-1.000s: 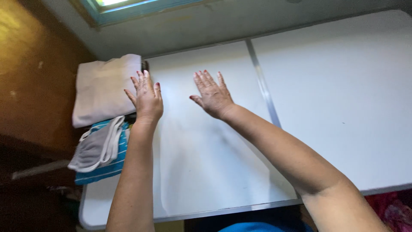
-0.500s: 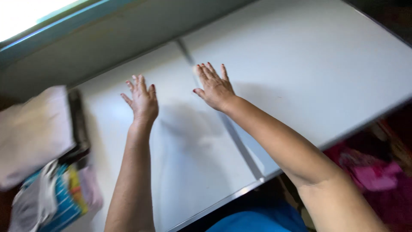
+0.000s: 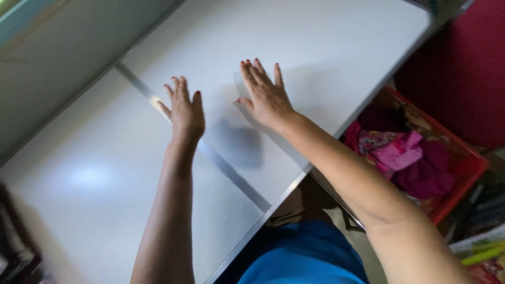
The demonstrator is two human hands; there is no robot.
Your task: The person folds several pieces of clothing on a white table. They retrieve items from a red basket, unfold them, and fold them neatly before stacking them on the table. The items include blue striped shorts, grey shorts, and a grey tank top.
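Both hands (image 3: 226, 108) over the table (image 3: 336, 37); a basket (image 3: 463, 173) to its right.

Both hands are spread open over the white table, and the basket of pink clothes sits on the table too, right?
Not quite. Both hands, left and right, are spread over the white table, but the head view shows the red basket of pink clothes beside it, lower down.

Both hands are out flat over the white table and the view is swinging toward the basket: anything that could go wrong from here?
Both the left hand and right hand are empty and spread above the white table. The red basket of pink clothes sits below the table edge; a blind reach might snag it. Motion blur hides the left side.
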